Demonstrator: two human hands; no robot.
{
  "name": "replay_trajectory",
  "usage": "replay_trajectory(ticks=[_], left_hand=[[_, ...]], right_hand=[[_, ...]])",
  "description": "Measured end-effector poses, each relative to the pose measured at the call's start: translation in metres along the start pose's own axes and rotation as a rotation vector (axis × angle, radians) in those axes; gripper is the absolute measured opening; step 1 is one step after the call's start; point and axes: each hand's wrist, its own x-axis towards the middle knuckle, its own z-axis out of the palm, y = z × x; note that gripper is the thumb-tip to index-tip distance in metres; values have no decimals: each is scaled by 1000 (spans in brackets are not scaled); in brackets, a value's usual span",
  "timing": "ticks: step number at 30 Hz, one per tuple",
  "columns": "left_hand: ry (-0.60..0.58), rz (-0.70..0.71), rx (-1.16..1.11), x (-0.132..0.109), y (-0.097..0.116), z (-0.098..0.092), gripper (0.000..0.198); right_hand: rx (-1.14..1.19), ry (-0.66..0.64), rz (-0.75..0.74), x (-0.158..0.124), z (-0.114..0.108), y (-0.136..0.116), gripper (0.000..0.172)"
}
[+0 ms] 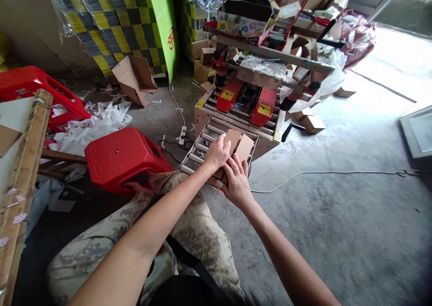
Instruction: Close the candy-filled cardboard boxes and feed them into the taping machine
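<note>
A small brown cardboard box (245,147) rests on the roller conveyor (195,158) in front of my knees, its top flaps folded in with a gap between them. My left hand (218,153) lies over the box's left side, fingers bent and pressed on a flap. At the near side, my right hand (238,180) holds the box, with its fingers over the top and its thumb towards the near edge. The two hands nearly touch. Much of the box's near part is hidden beneath them.
Just beyond the conveyor stands a carton sealing machine (248,99) with red guides and a black crank (292,130). A red stool (124,157) is on the left, near a power strip (182,135). A cable (303,174) crosses the floor. Cartons (313,0) are heaped behind.
</note>
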Motion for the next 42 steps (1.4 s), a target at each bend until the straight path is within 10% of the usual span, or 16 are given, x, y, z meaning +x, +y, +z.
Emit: replay_trajectory(ticks=[31, 42], left_hand=[[102, 143, 201, -8, 0, 8, 46], [44, -9, -416, 8, -24, 5, 35]], right_hand=[[7, 24, 9, 1, 0, 0, 47], [-4, -26, 2, 5, -4, 6, 54]])
